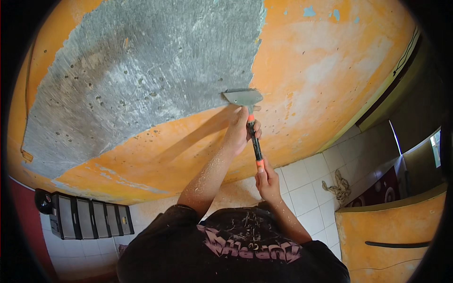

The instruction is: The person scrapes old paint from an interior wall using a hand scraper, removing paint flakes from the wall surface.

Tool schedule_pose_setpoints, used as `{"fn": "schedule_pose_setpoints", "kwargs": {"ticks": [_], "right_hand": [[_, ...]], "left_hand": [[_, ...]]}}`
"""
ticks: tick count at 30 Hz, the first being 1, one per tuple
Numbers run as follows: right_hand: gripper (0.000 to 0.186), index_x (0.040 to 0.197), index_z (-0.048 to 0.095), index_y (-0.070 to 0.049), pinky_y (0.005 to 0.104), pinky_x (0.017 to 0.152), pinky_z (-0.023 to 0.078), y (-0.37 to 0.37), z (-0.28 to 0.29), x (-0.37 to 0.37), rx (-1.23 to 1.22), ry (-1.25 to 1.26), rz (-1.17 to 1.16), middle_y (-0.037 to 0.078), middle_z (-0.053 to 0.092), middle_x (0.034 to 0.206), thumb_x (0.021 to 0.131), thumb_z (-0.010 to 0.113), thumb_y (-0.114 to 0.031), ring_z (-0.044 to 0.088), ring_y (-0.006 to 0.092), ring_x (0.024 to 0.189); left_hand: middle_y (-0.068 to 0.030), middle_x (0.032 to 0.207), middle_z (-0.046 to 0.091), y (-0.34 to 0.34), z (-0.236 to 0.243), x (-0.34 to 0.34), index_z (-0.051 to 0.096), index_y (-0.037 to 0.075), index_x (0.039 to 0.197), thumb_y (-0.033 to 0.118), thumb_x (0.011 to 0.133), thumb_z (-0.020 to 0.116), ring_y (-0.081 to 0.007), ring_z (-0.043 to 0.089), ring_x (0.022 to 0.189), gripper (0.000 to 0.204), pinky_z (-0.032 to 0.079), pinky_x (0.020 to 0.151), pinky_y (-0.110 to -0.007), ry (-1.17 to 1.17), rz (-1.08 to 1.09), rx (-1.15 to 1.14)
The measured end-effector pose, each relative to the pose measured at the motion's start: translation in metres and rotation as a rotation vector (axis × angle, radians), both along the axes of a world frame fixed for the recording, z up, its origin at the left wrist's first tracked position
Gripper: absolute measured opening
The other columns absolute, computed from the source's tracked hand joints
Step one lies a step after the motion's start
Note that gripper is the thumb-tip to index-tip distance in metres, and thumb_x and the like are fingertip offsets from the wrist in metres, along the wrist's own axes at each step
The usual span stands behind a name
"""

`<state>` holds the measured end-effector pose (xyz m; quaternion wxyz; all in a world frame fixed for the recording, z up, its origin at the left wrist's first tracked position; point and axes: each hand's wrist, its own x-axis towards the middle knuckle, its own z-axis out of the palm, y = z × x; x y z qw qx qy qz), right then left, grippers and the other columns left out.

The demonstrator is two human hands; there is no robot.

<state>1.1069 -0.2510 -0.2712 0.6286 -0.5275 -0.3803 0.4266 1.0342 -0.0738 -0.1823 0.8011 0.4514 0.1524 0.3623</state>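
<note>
Black shirt (184,245) | scraper (251,117): grey blade (244,98), orange-black handle (256,146) | left hand (240,129), right hand (268,183) gripping

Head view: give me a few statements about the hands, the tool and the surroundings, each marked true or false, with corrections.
1. The left hand holds the scraper close to its blade. True.
2. The right hand is empty. False: it holds the lower end of the scraper's handle.
3. The wall shows both grey and orange. True.
4. The black-framed drawer unit is at the picture's upper right. False: it is at the lower left.
5. The floor has white tiles. True.
</note>
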Motion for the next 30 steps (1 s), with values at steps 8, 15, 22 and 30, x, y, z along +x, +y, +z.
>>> {"fn": "schedule_pose_setpoints", "kwargs": {"ticks": [8,15,22,30], "right_hand": [[0.045,0.149,0.044,-0.008,0.0212,0.052,0.034,-0.012,-0.029,-0.001,-0.103,0.033,0.041,-0.006,0.043,0.067,0.106,0.049,-0.019,0.038,0.0031,0.057],[0.044,0.147,0.047,-0.006,0.0246,0.056,0.040,-0.013,-0.034,-0.005,-0.019,-0.219,-0.067,-0.002,0.049,0.067,0.104,0.052,-0.017,0.047,0.0068,0.060],[0.044,0.146,0.048,-0.004,0.0240,0.059,0.042,-0.008,-0.025,-0.006,-0.065,-0.191,-0.075,0.000,0.052,0.069,0.104,0.052,-0.016,0.049,0.0071,0.062],[0.045,0.148,0.045,-0.006,0.0232,0.057,0.041,-0.001,-0.031,-0.001,-0.015,-0.240,-0.060,-0.002,0.050,0.070,0.105,0.050,-0.018,0.047,0.0056,0.061]], "left_hand": [[-0.0042,0.071,0.049,-0.008,-0.033,-0.006,0.048,0.012,0.126,0.057,0.104,0.035,-0.0203,0.053,0.065,0.052,0.046,0.066,-0.038,0.073,0.041,-0.112],[-0.0052,0.071,0.053,-0.007,-0.033,-0.009,0.049,0.009,0.109,0.052,0.106,0.036,-0.0197,0.056,0.064,0.045,0.050,0.063,-0.037,0.037,0.066,-0.131],[-0.0049,0.070,0.051,-0.006,-0.023,-0.003,0.048,0.012,0.113,0.057,0.105,0.034,-0.0210,0.053,0.062,0.047,0.047,0.064,-0.039,0.086,0.087,-0.091],[-0.0056,0.070,0.051,-0.001,-0.028,-0.006,0.040,0.014,0.102,0.050,0.106,0.038,-0.0205,0.055,0.060,0.037,0.049,0.060,-0.036,0.052,0.067,-0.135]]}}
